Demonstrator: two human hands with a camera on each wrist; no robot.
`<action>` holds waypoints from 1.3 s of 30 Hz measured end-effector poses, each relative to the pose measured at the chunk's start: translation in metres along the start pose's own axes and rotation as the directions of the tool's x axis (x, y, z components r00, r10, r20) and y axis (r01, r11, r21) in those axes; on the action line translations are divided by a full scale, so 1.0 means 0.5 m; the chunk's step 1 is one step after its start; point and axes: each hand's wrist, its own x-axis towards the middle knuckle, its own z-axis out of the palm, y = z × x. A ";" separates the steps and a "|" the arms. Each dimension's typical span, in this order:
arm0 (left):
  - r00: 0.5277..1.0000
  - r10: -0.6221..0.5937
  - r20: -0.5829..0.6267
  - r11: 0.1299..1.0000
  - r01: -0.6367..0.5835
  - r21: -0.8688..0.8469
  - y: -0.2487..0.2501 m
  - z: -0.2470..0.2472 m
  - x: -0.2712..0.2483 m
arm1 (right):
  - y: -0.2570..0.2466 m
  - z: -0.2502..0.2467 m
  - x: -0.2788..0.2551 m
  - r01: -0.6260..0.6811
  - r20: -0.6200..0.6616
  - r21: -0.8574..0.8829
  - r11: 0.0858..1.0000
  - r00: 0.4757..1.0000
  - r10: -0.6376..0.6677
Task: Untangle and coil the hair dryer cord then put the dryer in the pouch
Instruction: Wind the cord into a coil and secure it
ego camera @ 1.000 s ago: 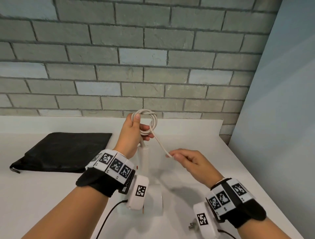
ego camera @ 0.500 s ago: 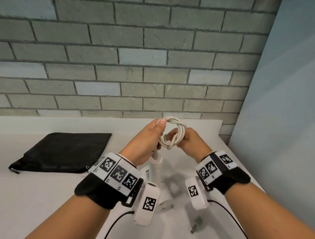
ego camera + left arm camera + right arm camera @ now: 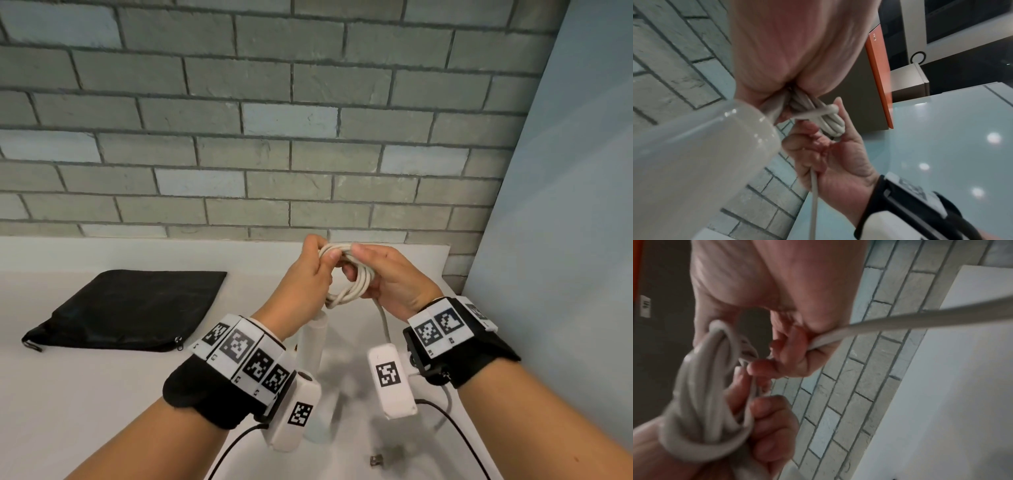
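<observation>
1. While my left hand [image 3: 305,274] pinched the top of the coil [image 3: 352,284] between thumb and curled fingers, my right hand [image 3: 387,274] closed on the coil's other side, thumb on top and fingers hooked through the ring.
2. My right hand's lower fingers [image 3: 789,344] also clamped the free run of the cord [image 3: 383,318], which dropped toward six o'clock past the wrist camera.
3. I judged the step to be the last turns of coiling: several loops sat bundled, yet a tail ran down toward the plug [image 3: 376,460], lying on the table [image 3: 85,394] at about five o'clock from my hands.
4. The next move, as I read it, called for feeding that tail around the bundle without letting the pinched loops spring apart, so one hand had to hold while the other wrapped.
5. The dryer [image 3: 311,342] hung below my left hand at six o'clock, its handle upright; whether it touched the table I could not tell.
6. The pouch [image 3: 130,308] lay flat at nine o'clock, well apart, its zipper edge toward me.
7. A brick wall [image 3: 274,137] closed off twelve o'clock and a pale panel [image 3: 565,240] three o'clock, so the open room lay toward nine.
</observation>
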 end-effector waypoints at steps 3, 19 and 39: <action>0.999 -0.030 -0.013 0.999 0.029 -0.019 -0.002 0.003 0.000 | 0.006 -0.012 -0.001 0.021 -0.010 -0.066 0.998 1.000 -0.021; 0.999 0.028 0.023 0.998 -0.027 -0.060 -0.001 0.012 0.004 | -0.026 0.028 -0.012 0.258 0.210 -0.966 0.006 0.799 -0.563; 0.950 0.171 0.262 0.877 -0.268 0.399 -0.012 0.004 0.001 | -0.079 -0.015 -0.054 0.005 -0.041 -0.670 0.743 0.998 -0.044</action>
